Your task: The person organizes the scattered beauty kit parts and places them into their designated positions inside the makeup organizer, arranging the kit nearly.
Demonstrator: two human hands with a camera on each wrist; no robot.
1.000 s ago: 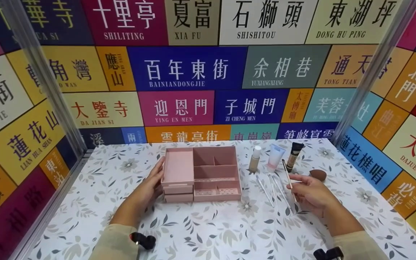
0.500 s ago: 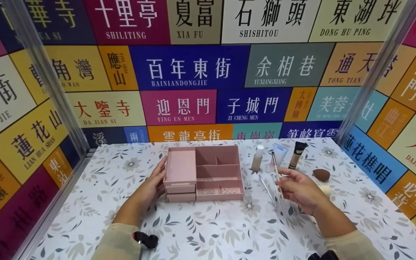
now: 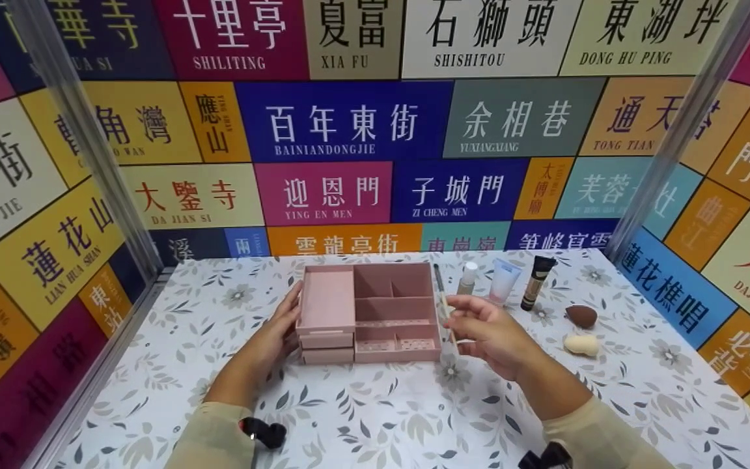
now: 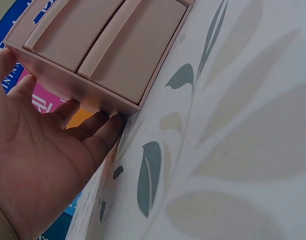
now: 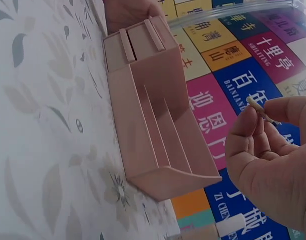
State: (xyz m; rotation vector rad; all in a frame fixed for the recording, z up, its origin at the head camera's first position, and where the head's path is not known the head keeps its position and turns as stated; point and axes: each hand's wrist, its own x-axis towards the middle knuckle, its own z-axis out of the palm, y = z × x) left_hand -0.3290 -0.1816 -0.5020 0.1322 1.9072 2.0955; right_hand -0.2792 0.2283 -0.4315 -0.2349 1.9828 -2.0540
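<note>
My left hand rests against the left side of a pink desktop organizer with two small drawers and several compartments. In the left wrist view, the fingers touch the organizer's side wall, near its lower edge. My right hand pinches a thin makeup brush between thumb and fingertips, just beside the organizer's right wall. The brush stands nearly upright, dark tip up. From the right wrist, the pale handle end shows at the fingertips, apart from the organizer.
Behind my right hand stand a small white-capped bottle, a pale blue-and-pink tube and a black-capped tube. A brown makeup sponge and a cream one lie farther right. Printed panels enclose the floral-covered table.
My right hand has carried the brush leftward, from beside the tubes to the organizer's right wall. The cream sponge has come into full view. My left hand stays at the organizer's side.
</note>
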